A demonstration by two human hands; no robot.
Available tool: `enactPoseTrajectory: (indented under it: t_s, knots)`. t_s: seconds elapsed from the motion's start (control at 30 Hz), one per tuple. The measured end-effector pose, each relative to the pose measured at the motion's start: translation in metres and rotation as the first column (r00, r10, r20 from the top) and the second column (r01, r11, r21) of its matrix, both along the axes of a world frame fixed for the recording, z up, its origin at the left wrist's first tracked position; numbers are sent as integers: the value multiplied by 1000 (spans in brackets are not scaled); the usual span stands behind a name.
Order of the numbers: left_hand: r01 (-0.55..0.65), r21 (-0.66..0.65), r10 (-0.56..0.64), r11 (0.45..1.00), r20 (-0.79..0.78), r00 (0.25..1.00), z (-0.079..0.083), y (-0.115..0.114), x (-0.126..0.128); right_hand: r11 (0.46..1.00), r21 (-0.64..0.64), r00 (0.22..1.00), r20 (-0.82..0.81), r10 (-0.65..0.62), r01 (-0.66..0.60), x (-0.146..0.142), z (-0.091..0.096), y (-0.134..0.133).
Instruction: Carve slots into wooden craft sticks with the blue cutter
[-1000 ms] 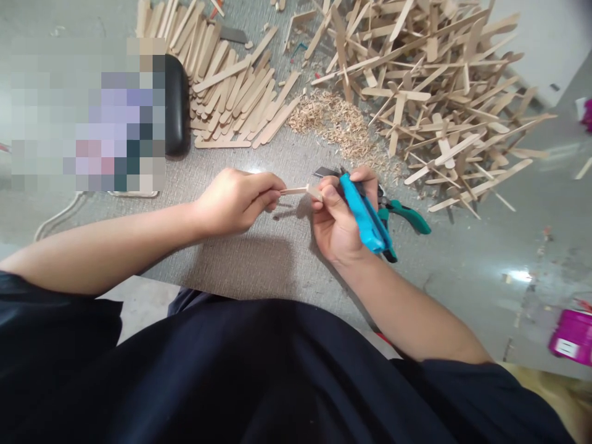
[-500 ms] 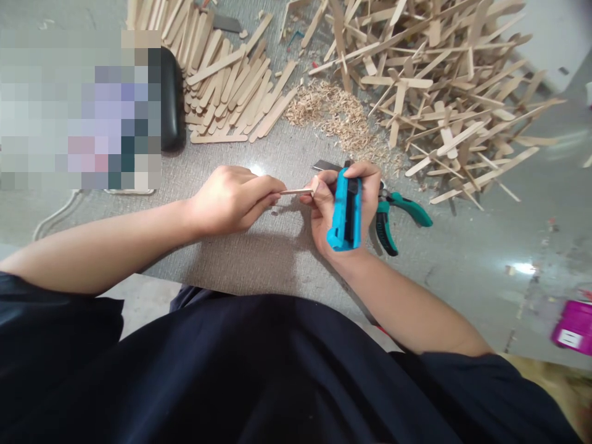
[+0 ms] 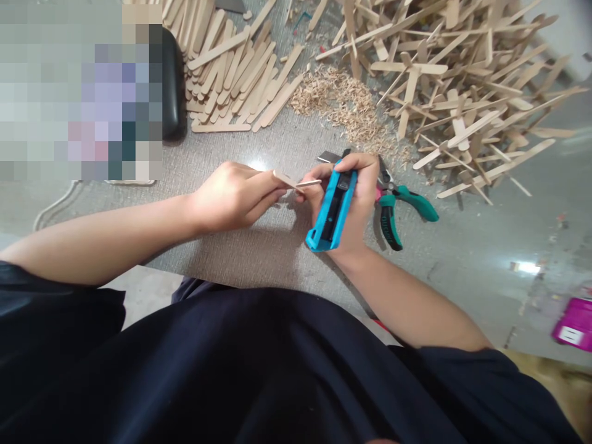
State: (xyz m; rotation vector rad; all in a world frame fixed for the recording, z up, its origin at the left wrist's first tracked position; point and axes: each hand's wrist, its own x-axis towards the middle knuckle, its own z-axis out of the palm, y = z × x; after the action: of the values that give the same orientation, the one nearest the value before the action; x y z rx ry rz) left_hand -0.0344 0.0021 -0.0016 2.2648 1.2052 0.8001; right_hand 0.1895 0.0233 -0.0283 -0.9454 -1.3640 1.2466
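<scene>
My left hand is closed in a pinch on a wooden craft stick. A second craft stick meets it at an angle in front of my right fingers; whether the two are joined I cannot tell. My right hand is wrapped round a blue utility knife, its handle slanting toward me and its blade out beyond the fingers, pointing left. The right thumb and fingertips are close to the second stick, partly hidden behind the knife.
Plain craft sticks lie heaped at the back left, beside a black rounded case. Wood shavings are piled behind my hands. Crossed sticks form a big heap at the back right. Green-handled pliers lie right of my hand; a purple box farther right.
The knife handle has tilted, its lower end swinging left. The sticks between my hands have turned, so two pieces now show crossing. The view has shifted slightly.
</scene>
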Motion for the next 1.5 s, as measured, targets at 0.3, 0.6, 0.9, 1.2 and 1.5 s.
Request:
enactPoseTrajectory:
  t_s: [0.3,0.6,0.9,1.2,1.5]
  knots:
    - [-47,-348,161,936,307,938,13,0,10,998,-23,995,-79,55,-57,-1,0,-3]
    - [39,-458,190,888,443,876,3,3,13,986,-103,992,-25,125,-127,6,0,1]
    - [88,-397,133,914,497,858,-5,2,10,978,-4,978,-22,208,-209,10,-6,5]
    - [256,-508,135,822,611,780,11,6,10,982,-7,982,10,190,-190,12,-6,6]
    - [343,-574,104,744,605,789,14,8,5,990,-20,971,-200,133,-139,3,-4,5]
